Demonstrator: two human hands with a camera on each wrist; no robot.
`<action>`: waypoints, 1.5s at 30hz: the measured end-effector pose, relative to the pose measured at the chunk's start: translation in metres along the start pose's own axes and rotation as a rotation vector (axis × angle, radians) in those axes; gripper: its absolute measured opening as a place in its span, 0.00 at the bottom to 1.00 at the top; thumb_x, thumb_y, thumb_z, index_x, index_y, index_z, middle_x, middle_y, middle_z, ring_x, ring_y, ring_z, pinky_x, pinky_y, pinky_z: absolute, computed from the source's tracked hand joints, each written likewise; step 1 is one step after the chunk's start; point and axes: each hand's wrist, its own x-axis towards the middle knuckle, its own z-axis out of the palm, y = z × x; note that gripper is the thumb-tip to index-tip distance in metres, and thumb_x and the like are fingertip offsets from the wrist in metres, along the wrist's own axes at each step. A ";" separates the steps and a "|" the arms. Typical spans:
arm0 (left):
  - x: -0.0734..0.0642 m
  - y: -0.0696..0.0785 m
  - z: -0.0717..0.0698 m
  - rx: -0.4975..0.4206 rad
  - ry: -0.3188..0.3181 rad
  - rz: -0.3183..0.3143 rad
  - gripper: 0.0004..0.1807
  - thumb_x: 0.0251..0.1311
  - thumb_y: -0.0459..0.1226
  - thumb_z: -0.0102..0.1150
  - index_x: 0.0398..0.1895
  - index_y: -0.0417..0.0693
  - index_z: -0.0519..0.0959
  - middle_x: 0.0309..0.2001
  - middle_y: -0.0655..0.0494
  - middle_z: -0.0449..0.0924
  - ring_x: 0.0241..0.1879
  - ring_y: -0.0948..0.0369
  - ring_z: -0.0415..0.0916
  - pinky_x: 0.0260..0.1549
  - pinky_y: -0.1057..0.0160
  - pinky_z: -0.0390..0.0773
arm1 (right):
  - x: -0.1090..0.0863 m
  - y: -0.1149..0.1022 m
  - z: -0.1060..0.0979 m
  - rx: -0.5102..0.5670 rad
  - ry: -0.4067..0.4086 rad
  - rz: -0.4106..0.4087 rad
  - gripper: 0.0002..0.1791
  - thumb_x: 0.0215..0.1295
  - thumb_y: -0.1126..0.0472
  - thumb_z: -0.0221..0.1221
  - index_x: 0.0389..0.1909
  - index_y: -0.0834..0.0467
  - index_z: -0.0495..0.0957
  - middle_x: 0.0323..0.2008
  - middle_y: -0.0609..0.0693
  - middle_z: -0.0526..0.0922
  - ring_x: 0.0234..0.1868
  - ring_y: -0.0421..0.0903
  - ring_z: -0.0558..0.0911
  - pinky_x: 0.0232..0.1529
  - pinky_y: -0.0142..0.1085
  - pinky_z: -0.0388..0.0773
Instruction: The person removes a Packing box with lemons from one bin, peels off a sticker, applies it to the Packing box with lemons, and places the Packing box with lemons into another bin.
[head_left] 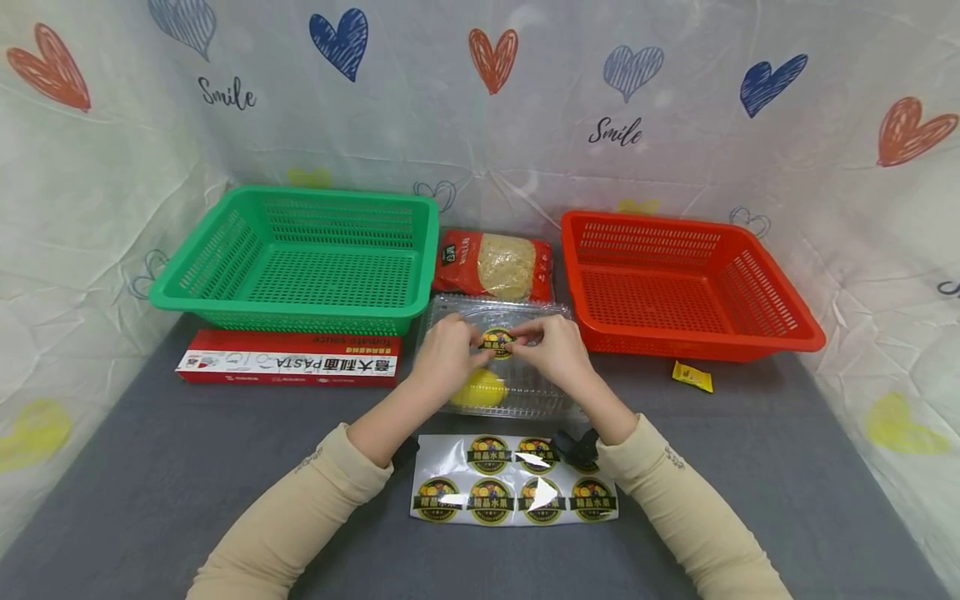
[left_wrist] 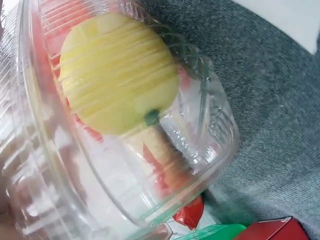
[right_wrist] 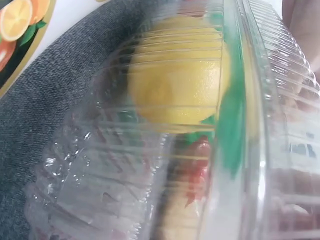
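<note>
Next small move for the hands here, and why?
I'd probably press the round sticker flat, from its middle outward. The left hand and right hand hold it at opposite edges, over the top of the clear box. Whether it already touches the plastic, I can't tell.

Grey counter (head_left: 142, 475), green basket (head_left: 330, 275) at left, red basket (head_left: 652, 300) at right, red bag (head_left: 495, 262) between them, pasta box (head_left: 288, 360), clear container (head_left: 521, 382), small yellow packet (head_left: 692, 376), sticker sheet (head_left: 517, 475)
</note>
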 end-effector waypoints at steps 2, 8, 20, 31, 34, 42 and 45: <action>-0.002 -0.002 0.000 -0.016 0.017 0.012 0.11 0.47 0.41 0.69 0.24 0.41 0.84 0.25 0.53 0.75 0.28 0.58 0.71 0.27 0.63 0.74 | 0.000 0.002 0.000 0.007 0.023 0.001 0.10 0.50 0.59 0.67 0.35 0.57 0.85 0.22 0.45 0.82 0.23 0.41 0.77 0.19 0.32 0.68; -0.006 -0.006 -0.002 -0.102 0.017 -0.007 0.12 0.47 0.39 0.69 0.31 0.40 0.83 0.28 0.52 0.74 0.30 0.59 0.72 0.28 0.64 0.74 | -0.003 0.007 -0.002 0.043 0.072 -0.043 0.09 0.52 0.62 0.64 0.36 0.58 0.84 0.25 0.48 0.84 0.19 0.41 0.76 0.17 0.33 0.69; -0.019 -0.017 -0.010 -0.465 0.054 0.007 0.15 0.49 0.32 0.66 0.41 0.39 0.78 0.33 0.49 0.75 0.32 0.59 0.76 0.31 0.67 0.79 | -0.012 0.010 -0.008 0.160 0.129 -0.108 0.09 0.54 0.67 0.62 0.38 0.60 0.83 0.30 0.52 0.84 0.20 0.43 0.75 0.18 0.32 0.70; -0.027 -0.023 -0.018 -0.595 0.101 -0.059 0.18 0.54 0.32 0.61 0.49 0.39 0.75 0.32 0.50 0.77 0.33 0.58 0.77 0.33 0.62 0.79 | -0.020 0.011 -0.014 0.239 0.171 -0.134 0.08 0.54 0.67 0.62 0.36 0.61 0.83 0.30 0.52 0.84 0.21 0.43 0.76 0.17 0.32 0.70; -0.029 -0.026 -0.019 -0.597 0.119 -0.068 0.17 0.55 0.33 0.60 0.49 0.40 0.75 0.33 0.51 0.77 0.33 0.58 0.77 0.32 0.61 0.79 | -0.022 0.012 -0.016 0.240 0.173 -0.130 0.08 0.54 0.66 0.62 0.36 0.61 0.83 0.30 0.51 0.84 0.21 0.43 0.75 0.17 0.32 0.70; -0.035 -0.030 -0.020 -0.597 0.142 -0.099 0.18 0.55 0.33 0.60 0.50 0.40 0.74 0.34 0.50 0.78 0.34 0.57 0.77 0.33 0.60 0.77 | -0.027 0.014 -0.024 0.246 0.186 -0.128 0.07 0.54 0.67 0.63 0.35 0.60 0.84 0.28 0.49 0.83 0.22 0.44 0.74 0.18 0.31 0.67; -0.038 -0.031 -0.023 -0.610 0.146 -0.123 0.18 0.56 0.33 0.59 0.50 0.40 0.74 0.34 0.50 0.78 0.35 0.57 0.77 0.32 0.60 0.76 | -0.029 0.016 -0.027 0.249 0.190 -0.131 0.07 0.55 0.66 0.62 0.35 0.61 0.83 0.28 0.49 0.83 0.22 0.45 0.73 0.19 0.31 0.66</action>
